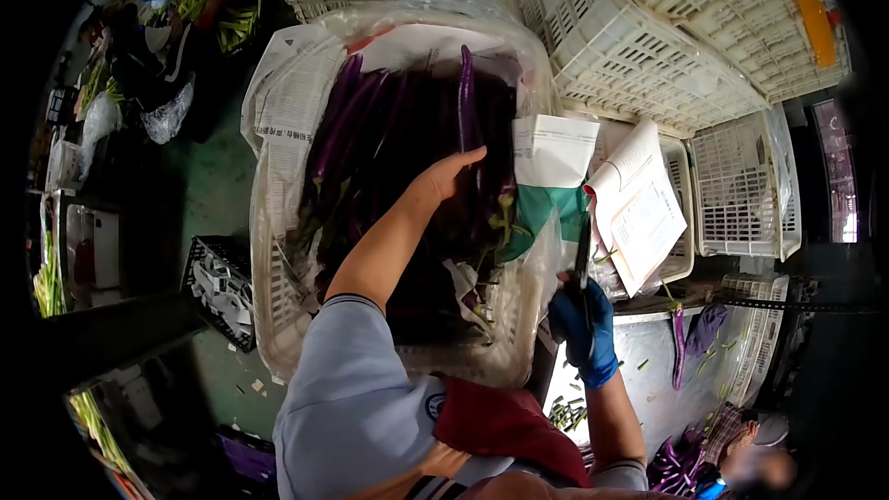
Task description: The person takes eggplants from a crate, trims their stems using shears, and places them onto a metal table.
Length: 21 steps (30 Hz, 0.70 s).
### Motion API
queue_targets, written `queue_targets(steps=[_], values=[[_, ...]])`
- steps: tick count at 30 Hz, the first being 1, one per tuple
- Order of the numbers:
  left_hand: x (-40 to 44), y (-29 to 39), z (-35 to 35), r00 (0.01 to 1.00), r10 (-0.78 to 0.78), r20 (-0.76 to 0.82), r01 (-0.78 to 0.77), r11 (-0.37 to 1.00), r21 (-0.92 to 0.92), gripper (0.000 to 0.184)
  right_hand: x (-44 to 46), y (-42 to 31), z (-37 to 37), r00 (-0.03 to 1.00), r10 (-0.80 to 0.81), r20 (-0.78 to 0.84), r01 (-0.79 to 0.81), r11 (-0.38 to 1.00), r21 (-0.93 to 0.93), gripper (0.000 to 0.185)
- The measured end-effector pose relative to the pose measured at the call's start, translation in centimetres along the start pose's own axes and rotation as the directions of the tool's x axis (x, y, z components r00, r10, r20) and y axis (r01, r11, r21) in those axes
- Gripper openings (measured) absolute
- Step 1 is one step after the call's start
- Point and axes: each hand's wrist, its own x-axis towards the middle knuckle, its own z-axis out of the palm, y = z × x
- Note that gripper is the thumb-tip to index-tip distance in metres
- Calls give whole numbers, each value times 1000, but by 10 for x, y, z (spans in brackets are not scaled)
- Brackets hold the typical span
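Observation:
My left hand is bare and reaches over a large white crate lined with plastic and newspaper. Its fingers are at a long purple eggplant that lies lengthwise in the crate; whether they grip it cannot be made out. More dark eggplants fill the crate, several with green stems. Right of the crate, my right hand wears a blue glove. It is closed around a dark, narrow tool that points upward, beside a folded paper.
White plastic crates are stacked at the upper right. One eggplant and green stem pieces lie on a metal table. Another person shows at lower right. A small black crate stands at left.

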Motion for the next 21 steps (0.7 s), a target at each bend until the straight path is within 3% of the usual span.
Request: queue_targets(steps=[2,5,6,8,9,11,14,17,18,20,21], values=[[-1,0,8,1000,-9,23,10,1000,-18,41,17,-14,18,995,24,98,-21,999,-30,37],[10,8,6,992,-73,105,81,994,-77,42,47,-21,33,994,14,108,5,985,-172,43],[11,11,3,995,-55,86,60,997,-57,42,58,-24,35,985,-106,139,151,917,-370,41],[15,11,-3,998,-28,52,29,999,-23,42,84,-25,31,917,-300,262,395,609,-688,37],[17,11,-6,996,-7,88,10,999,-37,41,114,-8,21,848,-438,299,526,628,-573,40],[19,10,-11,987,38,156,-28,997,-66,40,118,-52,50,882,-364,298,432,375,-820,35],[17,4,-10,980,66,187,-44,992,-118,40,153,-48,67,917,-305,258,328,205,-922,30],[19,-1,-8,981,135,137,-110,978,-179,40,183,-22,67,898,-334,286,335,99,-937,27],[21,-1,-13,965,146,219,-103,976,-194,39,189,-17,72,915,-321,245,250,-25,-968,29],[19,2,-25,911,165,378,-88,973,-213,39,182,-9,71,898,-367,242,286,70,-956,32],[8,6,-19,919,174,355,-110,975,-193,40,173,-8,71,888,-392,239,305,114,-945,34]])
